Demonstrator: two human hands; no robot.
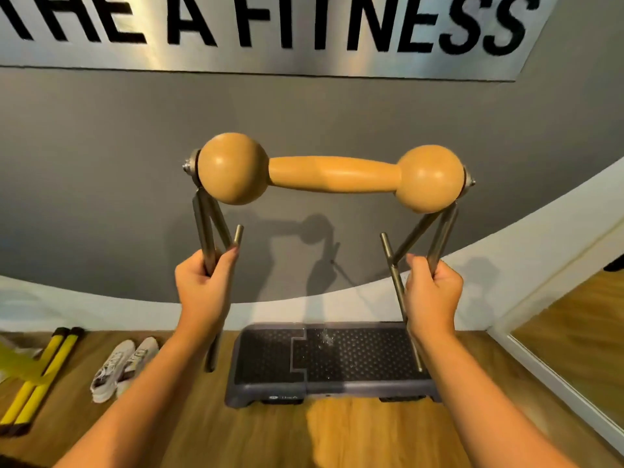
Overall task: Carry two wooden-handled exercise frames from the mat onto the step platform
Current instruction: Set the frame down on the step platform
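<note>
In front of a grey wall, two bare hands hold one exercise frame up in the air. The left hand (pixel 202 282) has its fingers curled round the grey metal legs on the frame's left side. The right hand (pixel 432 292) grips the metal legs on the right side in the same way. Both forearms reach up from the bottom edge of the view.

The exercise frame (pixel 331 173) has a smooth tan wooden handle across its top, shaped like a dumbbell with a round ball at each end and a thicker grip in the middle. Thin metal rods slope down from each ball to the hands, and the lower rod ends hang below the wrists. The frame is raised well above the floor, touching nothing but the hands.

Below it, on the wooden floor against the wall, sits a dark grey step platform (pixel 270 393) with a black dotted top. To the left of the platform lies a pair of white trainers (pixel 121 366), and further left a pair of yellow bars with black ends (pixel 40 376). A brushed metal sign with large black letters (pixel 304 45) hangs on the wall above.
</note>
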